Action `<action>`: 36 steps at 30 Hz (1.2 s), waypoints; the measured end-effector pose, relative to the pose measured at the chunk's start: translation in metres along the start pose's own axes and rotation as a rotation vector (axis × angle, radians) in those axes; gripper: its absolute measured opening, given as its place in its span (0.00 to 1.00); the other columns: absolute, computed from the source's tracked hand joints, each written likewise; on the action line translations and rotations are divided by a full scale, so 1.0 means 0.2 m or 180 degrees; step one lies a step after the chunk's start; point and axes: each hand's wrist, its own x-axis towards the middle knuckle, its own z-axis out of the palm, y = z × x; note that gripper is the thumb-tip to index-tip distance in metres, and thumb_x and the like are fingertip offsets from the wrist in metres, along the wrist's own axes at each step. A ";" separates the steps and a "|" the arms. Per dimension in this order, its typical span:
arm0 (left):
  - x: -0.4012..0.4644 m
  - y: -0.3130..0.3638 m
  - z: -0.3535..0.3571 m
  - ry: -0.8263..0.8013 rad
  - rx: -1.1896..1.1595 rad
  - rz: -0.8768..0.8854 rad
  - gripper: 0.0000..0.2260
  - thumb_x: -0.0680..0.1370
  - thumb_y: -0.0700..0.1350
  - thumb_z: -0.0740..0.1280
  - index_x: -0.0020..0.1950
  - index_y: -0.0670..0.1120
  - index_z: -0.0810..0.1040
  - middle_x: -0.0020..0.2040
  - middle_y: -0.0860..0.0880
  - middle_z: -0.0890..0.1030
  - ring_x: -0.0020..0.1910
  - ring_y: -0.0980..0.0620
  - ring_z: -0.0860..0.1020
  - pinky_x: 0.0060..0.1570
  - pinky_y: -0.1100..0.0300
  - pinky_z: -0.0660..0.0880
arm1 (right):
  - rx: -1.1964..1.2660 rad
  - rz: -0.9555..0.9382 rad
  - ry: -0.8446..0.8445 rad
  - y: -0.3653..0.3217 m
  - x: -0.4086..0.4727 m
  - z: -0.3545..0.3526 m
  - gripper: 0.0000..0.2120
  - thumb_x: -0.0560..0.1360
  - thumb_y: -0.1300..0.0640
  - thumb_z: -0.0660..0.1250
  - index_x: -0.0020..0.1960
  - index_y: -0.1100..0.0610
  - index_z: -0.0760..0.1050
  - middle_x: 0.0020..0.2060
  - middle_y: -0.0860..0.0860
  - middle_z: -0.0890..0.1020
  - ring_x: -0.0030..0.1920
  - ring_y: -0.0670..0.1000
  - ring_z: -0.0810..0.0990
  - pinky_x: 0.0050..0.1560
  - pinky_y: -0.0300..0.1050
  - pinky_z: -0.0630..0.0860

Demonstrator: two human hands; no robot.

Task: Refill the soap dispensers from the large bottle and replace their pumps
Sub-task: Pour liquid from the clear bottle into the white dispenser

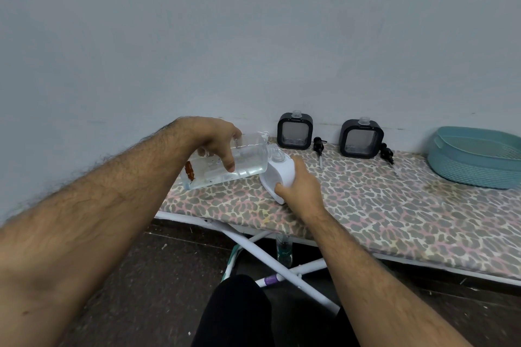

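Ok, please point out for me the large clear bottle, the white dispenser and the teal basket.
large clear bottle point(245, 159), head view, on its clear side wall near the shoulder.
white dispenser point(282, 173), head view, on its white body above the right hand.
teal basket point(462, 175), head view, on its front outer wall.

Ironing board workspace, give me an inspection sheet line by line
Surface: leopard-print padded ironing board, against a grey wall.
Job's things: large clear plastic bottle tipped to white soap dispenser's neck; two black square dispensers open-necked, their black pumps lying alongside.
Clutter: teal plastic basket.
Hands: left hand holds bottle; right hand steadies white dispenser.
Cables: nothing seen.
Surroundings: small bottle under the board.
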 end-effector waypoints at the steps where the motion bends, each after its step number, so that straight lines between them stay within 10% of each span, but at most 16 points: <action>1: 0.00 0.00 0.00 -0.0001 0.0000 -0.0001 0.31 0.64 0.53 0.81 0.62 0.56 0.72 0.50 0.49 0.79 0.46 0.48 0.80 0.32 0.59 0.76 | -0.0002 0.0002 0.0004 0.00 0.00 0.00 0.33 0.69 0.51 0.73 0.70 0.49 0.63 0.59 0.53 0.80 0.52 0.55 0.79 0.47 0.55 0.82; 36: 0.00 0.00 -0.01 -0.0006 -0.0012 0.0010 0.33 0.64 0.52 0.81 0.66 0.54 0.71 0.49 0.49 0.80 0.44 0.49 0.81 0.36 0.58 0.78 | -0.0038 0.0028 0.0019 0.02 0.02 0.01 0.33 0.70 0.51 0.74 0.70 0.50 0.63 0.59 0.53 0.80 0.50 0.54 0.79 0.46 0.51 0.82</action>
